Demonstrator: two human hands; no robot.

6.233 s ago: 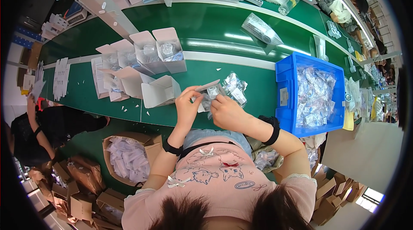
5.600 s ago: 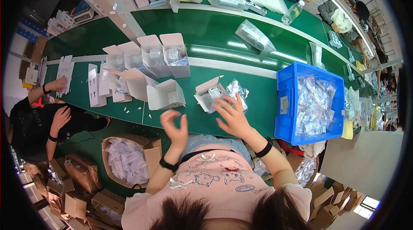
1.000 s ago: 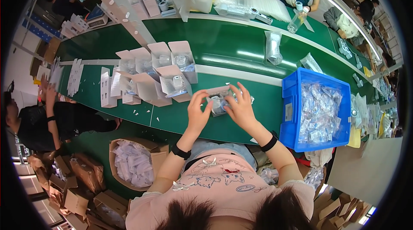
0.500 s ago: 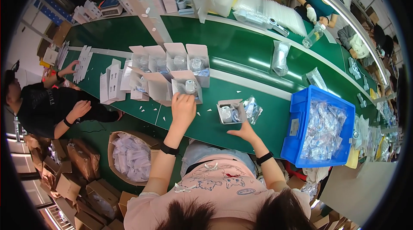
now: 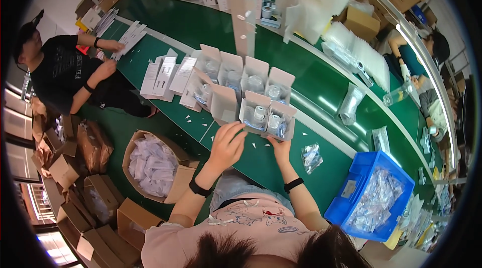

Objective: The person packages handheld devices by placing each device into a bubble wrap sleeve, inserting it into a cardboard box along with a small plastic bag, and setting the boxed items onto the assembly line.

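Note:
Several white open-topped cartons stand grouped on the green workbench point(image 5: 311, 140), each holding a clear-bagged white part. My right hand point(image 5: 281, 150) grips the near side of the rightmost front carton point(image 5: 278, 123), which stands against the neighbouring carton point(image 5: 255, 113). Its thumb shows at the lower edge; the other fingers are mostly hidden. My left hand point(image 5: 227, 143) is just left of that neighbouring carton, fingers apart and slightly bent, with nothing seen in them. An emptier-looking carton point(image 5: 224, 105) stands with its flap up beyond the left hand. Apart at the right lies a clear bag of small parts point(image 5: 312, 158).
A blue bin point(image 5: 346, 187) full of bagged parts stands at the right. Flat cartons point(image 5: 163, 77) lie at the left, near a co-worker point(image 5: 75, 75) handling white sheets. A metal post point(image 5: 241, 12) rises behind the cartons. A box of white bags point(image 5: 150, 167) sits on the floor.
My right hand has brought its carton leftward against the front of the group, away from the clear bag. My left hand has drawn back from the neighbouring carton, its fingers spreading. The view has turned.

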